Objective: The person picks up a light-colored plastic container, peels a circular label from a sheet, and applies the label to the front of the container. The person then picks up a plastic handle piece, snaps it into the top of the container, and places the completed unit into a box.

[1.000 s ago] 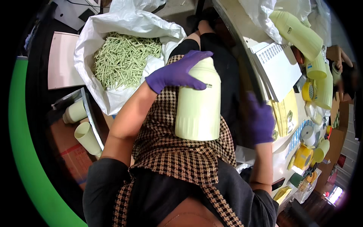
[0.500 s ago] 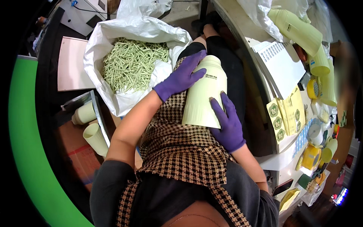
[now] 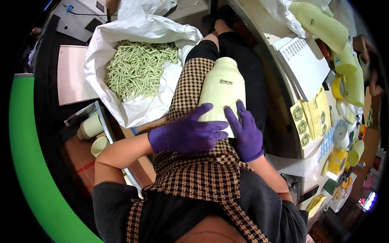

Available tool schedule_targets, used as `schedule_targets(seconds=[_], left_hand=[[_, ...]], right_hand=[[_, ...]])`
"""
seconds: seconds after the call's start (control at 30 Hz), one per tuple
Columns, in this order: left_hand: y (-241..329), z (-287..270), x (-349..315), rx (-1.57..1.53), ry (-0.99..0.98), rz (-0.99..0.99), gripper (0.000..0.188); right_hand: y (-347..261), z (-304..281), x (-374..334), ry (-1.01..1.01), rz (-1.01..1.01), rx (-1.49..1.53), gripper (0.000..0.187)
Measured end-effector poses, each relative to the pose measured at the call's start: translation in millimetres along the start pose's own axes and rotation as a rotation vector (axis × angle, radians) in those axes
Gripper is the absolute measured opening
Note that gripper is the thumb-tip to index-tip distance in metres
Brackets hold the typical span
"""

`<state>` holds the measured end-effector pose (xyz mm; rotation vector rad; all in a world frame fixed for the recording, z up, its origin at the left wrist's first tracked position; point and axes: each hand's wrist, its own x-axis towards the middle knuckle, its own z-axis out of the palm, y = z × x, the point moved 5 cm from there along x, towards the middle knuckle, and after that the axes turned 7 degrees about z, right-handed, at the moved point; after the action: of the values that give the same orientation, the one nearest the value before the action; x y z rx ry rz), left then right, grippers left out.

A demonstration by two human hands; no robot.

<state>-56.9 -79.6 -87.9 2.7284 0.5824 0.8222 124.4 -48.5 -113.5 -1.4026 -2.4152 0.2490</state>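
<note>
Probably a workshop: a bulk sack (image 3: 137,115) of green sticks (image 3: 139,67), sticker sheets (image 3: 314,115), casings (image 3: 320,28).

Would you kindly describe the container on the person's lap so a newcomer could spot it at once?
Find the checked apron at the centre. On the lap lies a pale yellow container, narrowing to a short neck. Unlike the similar bodies on the table, it has the purple-gloved right hand on it.

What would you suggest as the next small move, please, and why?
Perhaps close the left hand around the lower end of the pale yellow container: its fingers spread over that end, the right hand is at the lower right side, and neither hand holds the narrower upper end.
</note>
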Motion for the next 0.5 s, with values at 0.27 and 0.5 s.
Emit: schedule_targets(seconds=[0.27, 0.5], left_hand=[[5.0, 14.3, -7.9, 0.12, -0.032, 0.06, 0.016], [11.9, -25.1, -65.7, 0.258, -0.174, -0.271, 0.003]], right_hand=[[0.6, 2.3, -9.6, 0.013, -0.032, -0.07, 0.07], [15.0, -7.0, -2.9, 0.042, 0.017, 0.231, 0.067]])
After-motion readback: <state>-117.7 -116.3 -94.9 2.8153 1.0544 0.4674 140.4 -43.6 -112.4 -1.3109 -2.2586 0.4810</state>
